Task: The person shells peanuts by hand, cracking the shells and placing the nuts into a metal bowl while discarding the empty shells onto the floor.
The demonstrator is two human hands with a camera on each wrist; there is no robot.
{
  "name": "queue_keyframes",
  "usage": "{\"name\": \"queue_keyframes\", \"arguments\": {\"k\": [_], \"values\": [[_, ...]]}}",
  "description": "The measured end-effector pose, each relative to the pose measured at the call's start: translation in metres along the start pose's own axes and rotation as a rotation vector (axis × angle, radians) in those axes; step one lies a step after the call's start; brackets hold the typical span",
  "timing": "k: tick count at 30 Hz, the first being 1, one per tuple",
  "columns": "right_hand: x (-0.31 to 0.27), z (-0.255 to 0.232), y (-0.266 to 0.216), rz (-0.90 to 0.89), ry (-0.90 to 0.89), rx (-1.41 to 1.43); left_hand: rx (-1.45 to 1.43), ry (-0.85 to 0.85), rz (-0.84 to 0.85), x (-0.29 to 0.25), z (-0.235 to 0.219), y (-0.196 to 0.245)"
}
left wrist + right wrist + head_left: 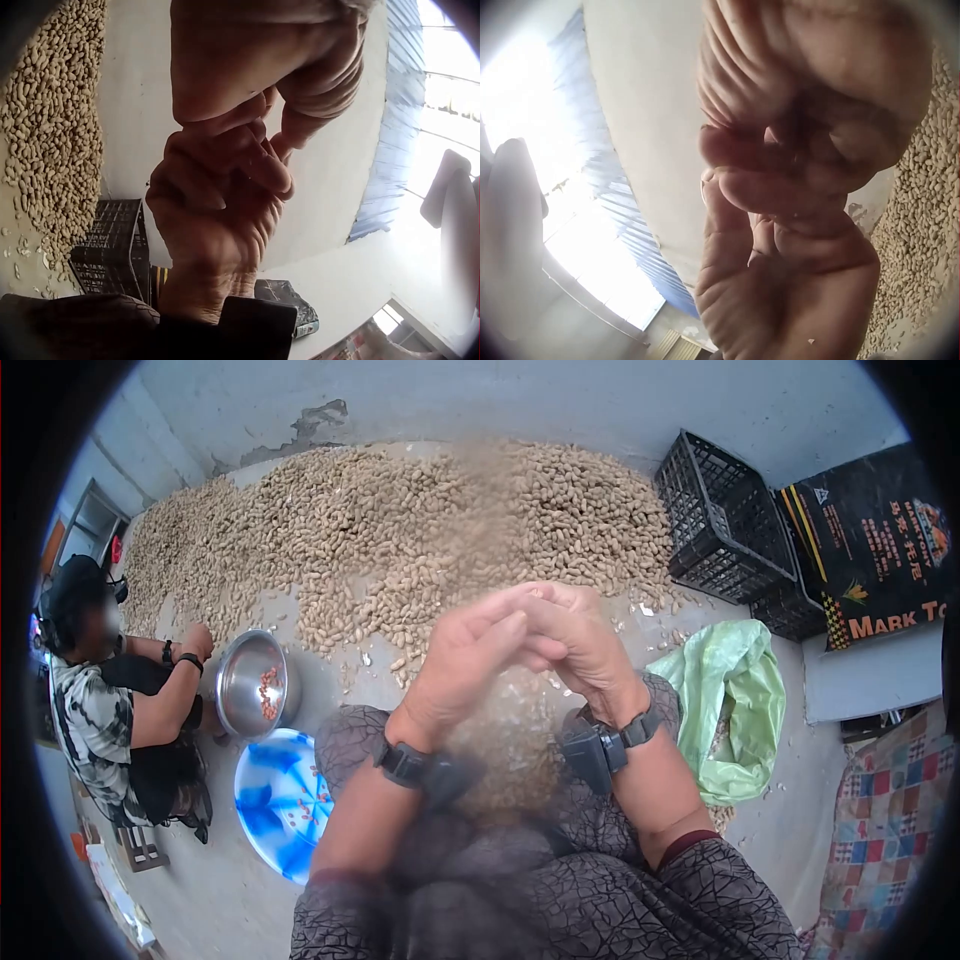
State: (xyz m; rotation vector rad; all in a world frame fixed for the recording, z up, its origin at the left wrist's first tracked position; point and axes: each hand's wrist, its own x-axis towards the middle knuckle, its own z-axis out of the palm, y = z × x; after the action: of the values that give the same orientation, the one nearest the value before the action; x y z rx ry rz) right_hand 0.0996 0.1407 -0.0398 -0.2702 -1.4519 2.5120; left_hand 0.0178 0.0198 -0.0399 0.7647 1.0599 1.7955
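In the head view, my left hand (pixel 470 645) and right hand (pixel 585 635) meet above my lap, their fingers bent and overlapping. Seen from the left wrist, the fingers of the right hand (pixel 217 210) curl against the left hand (pixel 255 60). The right wrist view has the left palm (pixel 787 300) below and the right hand (pixel 817 82) above, fingertips against fingers. A tiny pale speck lies on the left palm. The overlapping fingers hide the space between them; I cannot tell whether they hold anything. Beyond the hands spreads a pile of unshelled peanuts (pixel 350 530).
Left of me are a steel bowl (pixel 240 680) and a blue-and-white basin (pixel 265 800), each with reddish kernels, near a seated person (pixel 110 710). To the right are a green sack (pixel 735 690), black crates (pixel 700 530) and a black printed bag (pixel 880 550).
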Motion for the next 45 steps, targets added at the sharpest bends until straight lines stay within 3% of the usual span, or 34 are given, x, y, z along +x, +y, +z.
{"name": "queue_keyframes", "arguments": {"k": [6, 8, 15, 19, 21, 23, 27, 36, 43, 45], "values": [[0.002, -0.002, -0.001, -0.049, -0.036, -0.021, -0.163, -0.014, 0.021, 0.007, -0.001, -0.006], [0.002, 0.001, 0.002, -0.06, 0.002, -0.06, -0.108, 0.132, -0.001, 0.008, 0.002, -0.009], [0.002, 0.007, -0.001, -0.154, 0.074, -0.321, -0.17, 0.101, 0.067, 0.007, -0.006, -0.011], [-0.001, 0.004, -0.003, -0.128, 0.081, -0.32, -0.094, 0.075, 0.091, 0.007, -0.005, -0.014], [-0.004, 0.006, -0.007, -0.109, 0.033, -0.188, -0.083, 0.055, 0.082, 0.005, -0.002, -0.008], [-0.007, 0.002, -0.008, -0.097, -0.021, -0.131, 0.009, -0.009, 0.001, 0.002, 0.001, 0.001], [-0.013, 0.001, -0.01, -0.048, -0.079, -0.074, -0.032, -0.094, 0.064, -0.006, -0.003, -0.006], [-0.011, -0.001, 0.008, -0.188, 0.029, -0.246, 0.05, 0.005, 0.063, -0.01, 0.002, -0.007], [-0.002, 0.009, 0.011, -0.093, 0.062, -0.186, 0.002, 0.14, 0.031, -0.001, -0.005, -0.01], [-0.002, 0.011, 0.008, -0.075, 0.095, -0.327, 0.009, 0.186, 0.02, 0.0, -0.006, -0.011]]}}
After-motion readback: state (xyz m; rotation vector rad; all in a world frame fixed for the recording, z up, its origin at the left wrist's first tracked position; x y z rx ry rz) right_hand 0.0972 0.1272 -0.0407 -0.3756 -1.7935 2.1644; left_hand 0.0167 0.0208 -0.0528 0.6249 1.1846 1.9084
